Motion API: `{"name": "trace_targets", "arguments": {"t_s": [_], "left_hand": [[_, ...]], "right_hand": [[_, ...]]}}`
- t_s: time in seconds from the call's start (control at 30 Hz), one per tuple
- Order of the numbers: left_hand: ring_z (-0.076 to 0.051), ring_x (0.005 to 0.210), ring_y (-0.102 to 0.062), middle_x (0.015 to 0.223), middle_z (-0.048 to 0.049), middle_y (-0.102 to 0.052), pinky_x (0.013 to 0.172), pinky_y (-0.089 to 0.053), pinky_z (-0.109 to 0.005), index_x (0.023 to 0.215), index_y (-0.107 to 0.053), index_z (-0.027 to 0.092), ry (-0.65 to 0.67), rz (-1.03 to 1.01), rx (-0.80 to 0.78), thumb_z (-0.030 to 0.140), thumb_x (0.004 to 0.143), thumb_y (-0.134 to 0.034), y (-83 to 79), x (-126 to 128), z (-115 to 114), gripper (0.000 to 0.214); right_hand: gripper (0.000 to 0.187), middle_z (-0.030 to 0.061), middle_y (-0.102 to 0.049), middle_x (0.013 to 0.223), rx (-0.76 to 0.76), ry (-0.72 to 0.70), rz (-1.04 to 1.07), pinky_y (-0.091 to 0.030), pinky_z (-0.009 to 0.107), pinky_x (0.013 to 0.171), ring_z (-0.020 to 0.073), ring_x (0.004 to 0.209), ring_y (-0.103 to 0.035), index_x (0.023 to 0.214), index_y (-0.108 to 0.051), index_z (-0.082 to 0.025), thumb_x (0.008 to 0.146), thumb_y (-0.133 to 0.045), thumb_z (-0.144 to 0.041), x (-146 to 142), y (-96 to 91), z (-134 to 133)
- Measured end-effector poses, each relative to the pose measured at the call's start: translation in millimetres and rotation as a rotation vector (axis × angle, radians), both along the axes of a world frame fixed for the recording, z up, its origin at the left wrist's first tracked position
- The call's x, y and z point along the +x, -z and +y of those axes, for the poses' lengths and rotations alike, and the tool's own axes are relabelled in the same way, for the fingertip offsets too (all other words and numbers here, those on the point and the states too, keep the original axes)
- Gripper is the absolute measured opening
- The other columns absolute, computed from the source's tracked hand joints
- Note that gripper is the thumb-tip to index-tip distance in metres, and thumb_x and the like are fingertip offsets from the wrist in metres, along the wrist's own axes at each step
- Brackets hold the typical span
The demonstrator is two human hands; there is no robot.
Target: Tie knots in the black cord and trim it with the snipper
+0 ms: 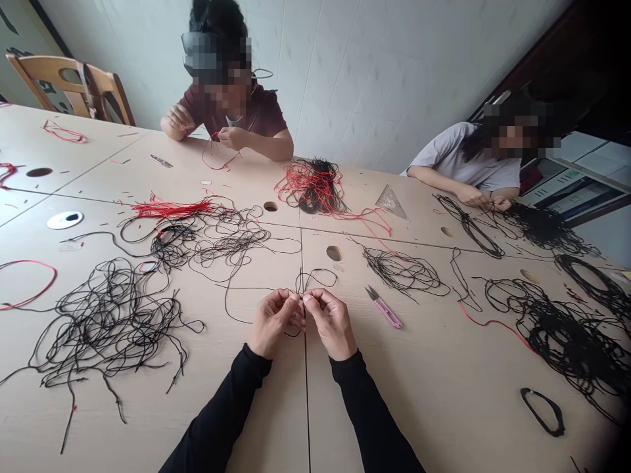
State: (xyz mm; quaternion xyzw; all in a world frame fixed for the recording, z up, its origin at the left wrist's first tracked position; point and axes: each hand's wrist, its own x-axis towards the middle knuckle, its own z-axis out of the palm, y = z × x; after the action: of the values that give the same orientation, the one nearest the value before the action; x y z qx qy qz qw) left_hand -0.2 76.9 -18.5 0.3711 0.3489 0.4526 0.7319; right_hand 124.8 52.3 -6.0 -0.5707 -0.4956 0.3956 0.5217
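Observation:
My left hand (277, 320) and my right hand (331, 318) meet over the seam in the table, thumbs and forefingers pinched together. Between them they grip a thin black cord (323, 271), whose loop stands out beyond the fingertips. More of the cord trails to the left and a bit shows beneath my left hand. The exact spot where the fingers press is hidden. Just right of my right hand lie small thread snips (384, 307) with pink handles, touched by neither hand.
A tangle of black cords (108, 322) spreads at left, with red cords (172, 209) behind it. Red and black bundles (313, 187) lie ahead, more black cord (566, 335) at right. A clear triangle ruler (392, 202) lies further back. Two people work with cords across the table (276, 420).

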Motion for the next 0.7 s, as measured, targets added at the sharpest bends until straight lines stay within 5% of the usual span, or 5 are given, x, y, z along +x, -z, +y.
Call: {"name": "trace_targets", "arguments": {"t_s": [0.7], "left_hand": [[-0.011, 0.048, -0.057, 0.057, 0.0022, -0.056, 0.048, -0.051, -0.024, 0.075, -0.057, 0.015, 0.04, -0.083, -0.016, 0.045, 0.081, -0.07, -9.0, -3.5, 0.8, 0.033]], "right_hand": [[0.026, -0.0022, -0.057, 0.058, -0.043, -0.061, 0.014, -0.044, 0.024, 0.052, 0.0126, 0.052, -0.051, 0.076, -0.058, -0.019, 0.088, -0.054, -0.041, -4.5, -8.9, -2.2]]}}
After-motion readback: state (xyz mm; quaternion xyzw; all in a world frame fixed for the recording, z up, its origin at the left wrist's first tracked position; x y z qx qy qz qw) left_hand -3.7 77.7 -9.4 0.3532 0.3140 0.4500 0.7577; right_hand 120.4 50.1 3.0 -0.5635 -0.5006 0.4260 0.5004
